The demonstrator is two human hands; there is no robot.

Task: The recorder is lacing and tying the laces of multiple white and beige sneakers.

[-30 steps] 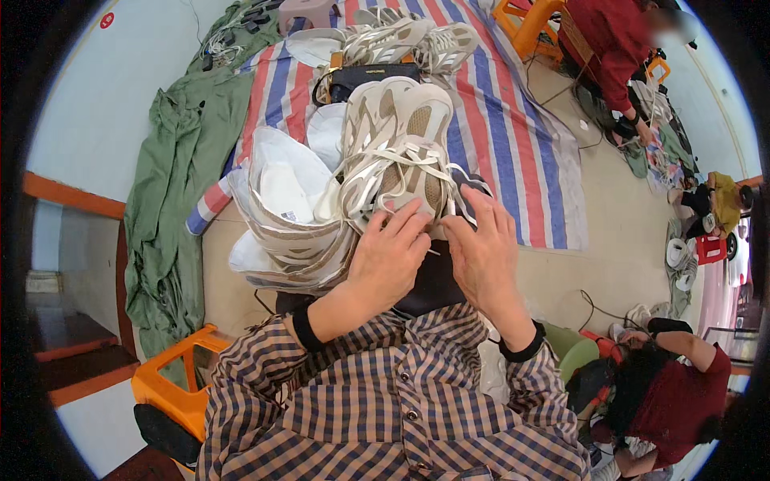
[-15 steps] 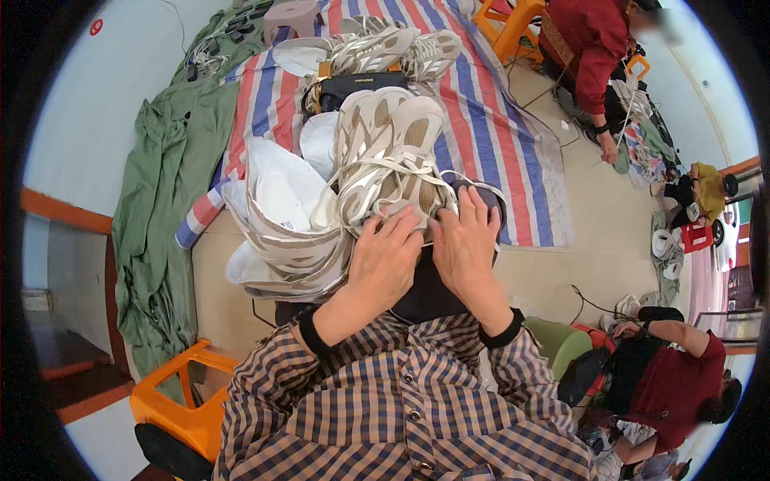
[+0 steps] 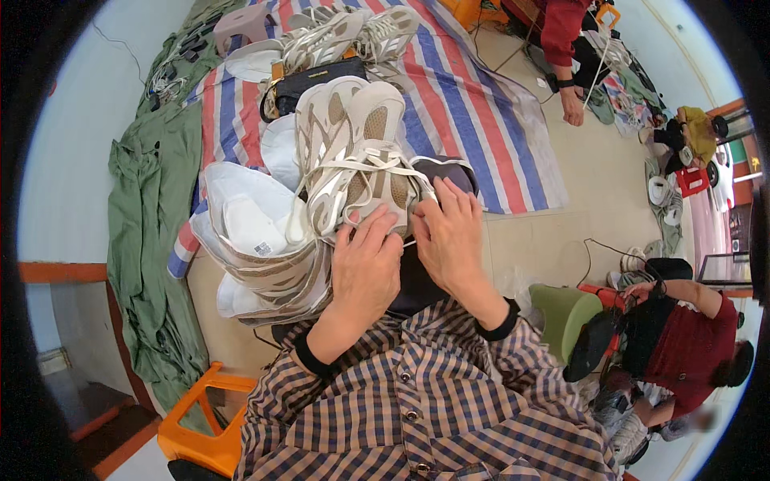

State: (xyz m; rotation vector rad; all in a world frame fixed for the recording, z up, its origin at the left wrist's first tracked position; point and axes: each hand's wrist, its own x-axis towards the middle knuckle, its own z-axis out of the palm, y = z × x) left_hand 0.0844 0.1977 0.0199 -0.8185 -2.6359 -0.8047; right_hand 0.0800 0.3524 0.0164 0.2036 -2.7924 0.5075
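Note:
Beige-and-white shoe uppers (image 3: 353, 148) with mesh panels are piled before me, white laces threaded across the nearest one. On that upper's near edge, my left hand (image 3: 366, 260) is closed, fingers curled over the material. My right hand (image 3: 449, 236) grips the same edge further right, its thumb and fingers bent around it; the fingertips are partly hidden. Left of my hands lies a stack of nested uppers (image 3: 269, 276) with white linings showing. A dark rounded pad (image 3: 449, 170) sits just beyond my right fingers.
More shoe uppers (image 3: 325, 40) and a black bag (image 3: 317, 84) lie on the striped sheet (image 3: 489, 136). Green cloth (image 3: 152, 216) runs along the left, near an orange stool (image 3: 200, 425). A green stool (image 3: 561, 317) stands right. Co-workers sit at the right, one hand (image 3: 573, 106) reaching down.
The view has shifted, so the pile sits further left in the picture. Both my hands stay at the laced upper's near edge, with small finger shifts.

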